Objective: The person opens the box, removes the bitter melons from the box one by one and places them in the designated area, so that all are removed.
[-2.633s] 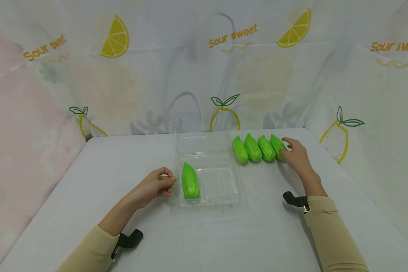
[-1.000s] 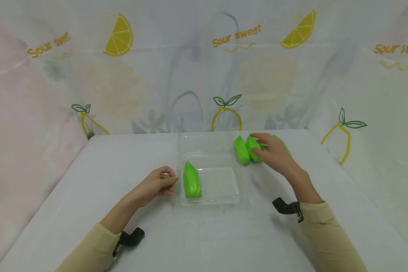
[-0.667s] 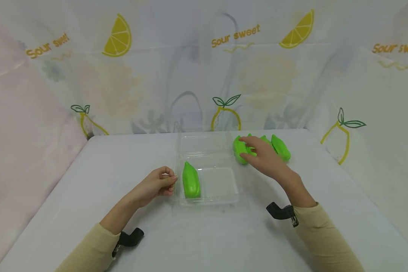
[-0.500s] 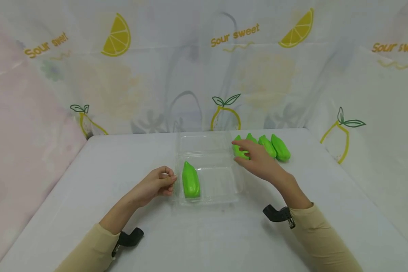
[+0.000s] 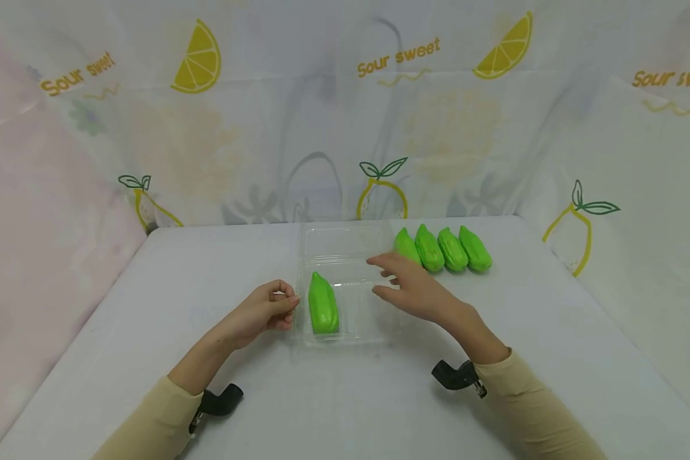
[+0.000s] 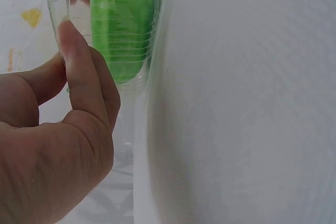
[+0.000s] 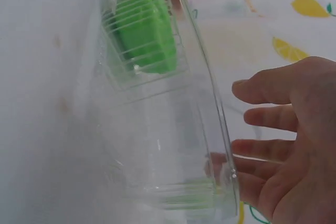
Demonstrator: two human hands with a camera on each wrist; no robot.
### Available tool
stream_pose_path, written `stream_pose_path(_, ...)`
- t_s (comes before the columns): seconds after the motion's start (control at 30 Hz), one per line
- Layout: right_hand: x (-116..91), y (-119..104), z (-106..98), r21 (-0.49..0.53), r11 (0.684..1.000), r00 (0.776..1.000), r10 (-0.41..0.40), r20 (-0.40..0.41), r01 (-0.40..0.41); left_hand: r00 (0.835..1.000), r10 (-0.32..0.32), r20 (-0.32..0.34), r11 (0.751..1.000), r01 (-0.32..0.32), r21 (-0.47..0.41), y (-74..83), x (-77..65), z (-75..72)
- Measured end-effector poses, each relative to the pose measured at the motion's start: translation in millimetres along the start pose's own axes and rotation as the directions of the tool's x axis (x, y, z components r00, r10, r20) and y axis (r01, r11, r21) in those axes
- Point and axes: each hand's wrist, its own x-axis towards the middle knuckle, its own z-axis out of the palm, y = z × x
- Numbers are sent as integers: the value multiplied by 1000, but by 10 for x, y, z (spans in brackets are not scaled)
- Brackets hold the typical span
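Note:
A clear plastic clamshell box [image 5: 368, 316] lies with its lid [image 5: 345, 243] folded back. Along its left side rests one bright green, pointed, lightly ridged vegetable [image 5: 323, 306]. My left hand [image 5: 264, 310] pinches the box's left rim between thumb and fingers, and the left wrist view shows the fingertips [image 6: 73, 40] on the thin edge. Over the box's right part hovers my right hand [image 5: 416, 291], fingers spread and holding nothing. In the right wrist view its fingers [image 7: 268, 148] stand beside the box's right rim [image 7: 218, 108].
Several more of the green vegetables [image 5: 452, 249] lie side by side at the back right, the leftmost one partly behind my right hand. A white cloth covers the table [image 5: 345, 402]. Behind it hangs a lemon-print curtain [image 5: 299, 128].
My right hand has come left and nearer, from the rightmost vegetable across the row to above the box. My left hand keeps its pinch on the rim.

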Motion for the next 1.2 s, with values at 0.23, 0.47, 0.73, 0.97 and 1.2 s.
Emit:
stream_pose_path(0.23,1,-53,132,-31,999,999,-15,36,16,1000,1,-2,1000,-1,4,0,2,0)
stream_pose_path(0.47,11,-80,231,-54,999,998,-5,61,8,1000,0,-2,1000,0,7,9,-8,3)
stream_pose_path(0.73,52,-124,344,-55,998,995,-34,99,39,1000,0,-6,1000,0,13,15,-19,5)
stream_pose_path(0.97,95,-182,409,-64,995,991,-66,115,73,1000,12,5,1000,-12,11,16,-20,-2)
stream_pose_path(1.2,127,-223,486,-40,997,989,-52,141,59,1000,4,1,1000,-4,2,26,-19,-1)
